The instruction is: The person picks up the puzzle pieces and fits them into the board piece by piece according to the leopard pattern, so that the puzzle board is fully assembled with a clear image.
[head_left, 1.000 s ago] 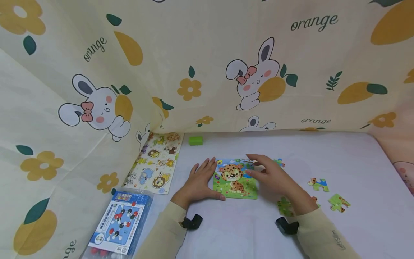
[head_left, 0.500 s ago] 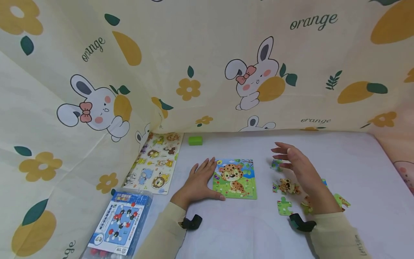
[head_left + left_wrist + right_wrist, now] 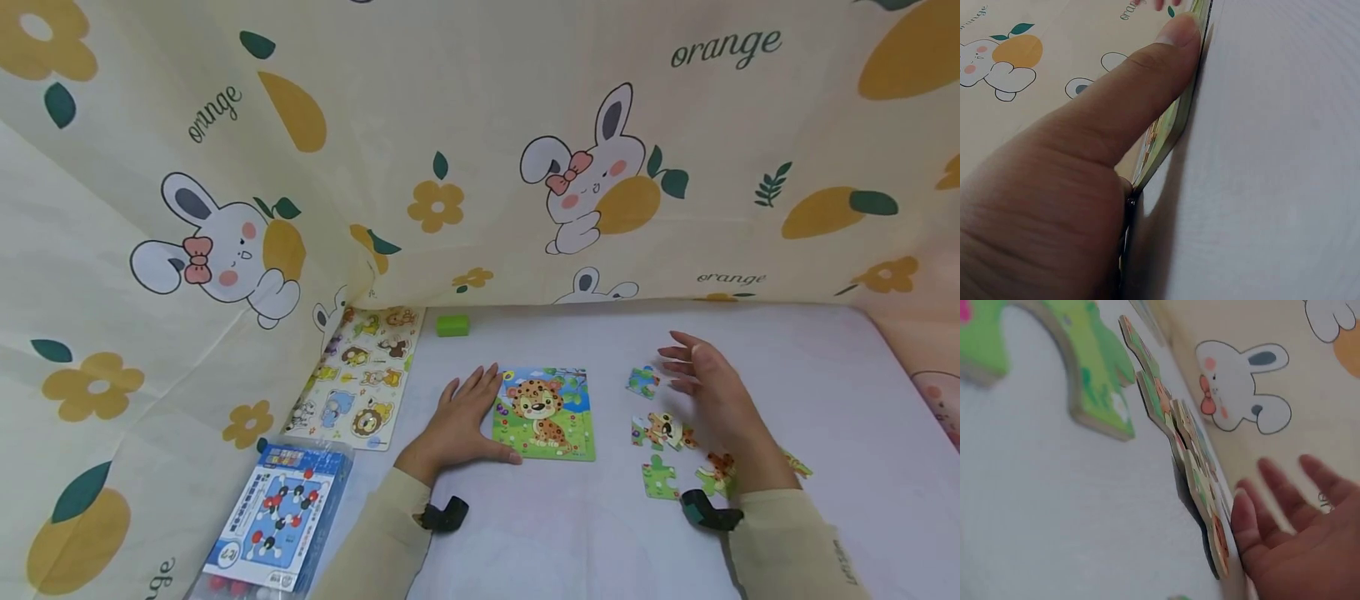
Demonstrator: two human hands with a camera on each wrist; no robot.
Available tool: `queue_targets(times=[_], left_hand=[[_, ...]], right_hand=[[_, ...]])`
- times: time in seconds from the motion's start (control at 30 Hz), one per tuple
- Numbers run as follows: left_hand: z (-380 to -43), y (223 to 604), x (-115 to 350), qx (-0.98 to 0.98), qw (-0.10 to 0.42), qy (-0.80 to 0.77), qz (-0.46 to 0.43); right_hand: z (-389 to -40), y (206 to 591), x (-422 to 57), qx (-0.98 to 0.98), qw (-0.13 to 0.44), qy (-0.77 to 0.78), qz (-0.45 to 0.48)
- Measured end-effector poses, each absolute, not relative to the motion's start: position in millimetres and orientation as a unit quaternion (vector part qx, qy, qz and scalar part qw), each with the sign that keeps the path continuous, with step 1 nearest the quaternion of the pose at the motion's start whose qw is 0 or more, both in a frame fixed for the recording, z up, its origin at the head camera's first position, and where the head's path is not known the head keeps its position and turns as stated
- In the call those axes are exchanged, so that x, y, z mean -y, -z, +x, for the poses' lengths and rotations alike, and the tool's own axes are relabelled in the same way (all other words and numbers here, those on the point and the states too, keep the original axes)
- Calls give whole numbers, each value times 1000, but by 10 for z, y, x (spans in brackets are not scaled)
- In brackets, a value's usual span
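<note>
My left hand rests at the left side of a square leopard puzzle, fingers straight and spread. Its thumb lies along the puzzle's near edge, and in the left wrist view the thumb touches that rim. My right hand is held above the table to the right, fingers loosely bent, with nothing in it. Around and under it lie loose jigsaw pieces: a blue one, a brown animal-face one, a green one and an orange-and-green one. My right forearm hides others.
A sheet of animal pictures lies at the back left, with a green block beside it. A boxed molecule model set stands at the front left. A printed curtain hangs behind the white table.
My right hand has left the puzzle's right side and moved rightward over the loose pieces, uncovering several of them. My left hand has stayed in place.
</note>
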State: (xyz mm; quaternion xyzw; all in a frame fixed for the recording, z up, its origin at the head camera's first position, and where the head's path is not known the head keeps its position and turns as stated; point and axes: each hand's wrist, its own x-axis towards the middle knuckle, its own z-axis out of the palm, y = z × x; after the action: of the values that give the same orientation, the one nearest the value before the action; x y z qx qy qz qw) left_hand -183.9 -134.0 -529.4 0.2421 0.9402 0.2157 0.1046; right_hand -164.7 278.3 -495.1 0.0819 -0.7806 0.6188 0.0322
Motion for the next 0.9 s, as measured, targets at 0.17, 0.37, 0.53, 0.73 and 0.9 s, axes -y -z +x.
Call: queue_targets(times=[0.17, 0.37, 0.53, 0.73, 0.9], left_hand=[[-1830, 5266, 1340, -938, 108, -223, 241], [-1826, 5254, 1336, -937, 109, -228, 241], [-1826, 5257, 1336, -938, 111, -224, 241], [-1828, 5262, 1336, -938, 107, -223, 244], [-1824, 5255, 1336, -937, 110, -227, 240]], right_hand=[[-1678, 5054, -2832, 828, -8, -557, 63], [-1711, 5115, -2788, 868, -57, -490, 59], [-1740, 5133, -2661, 915, -48, -393, 71], [-1743, 5119, -2570, 922, -25, -383, 57], [-1735, 5115, -2577, 911, -6, -408, 57]])
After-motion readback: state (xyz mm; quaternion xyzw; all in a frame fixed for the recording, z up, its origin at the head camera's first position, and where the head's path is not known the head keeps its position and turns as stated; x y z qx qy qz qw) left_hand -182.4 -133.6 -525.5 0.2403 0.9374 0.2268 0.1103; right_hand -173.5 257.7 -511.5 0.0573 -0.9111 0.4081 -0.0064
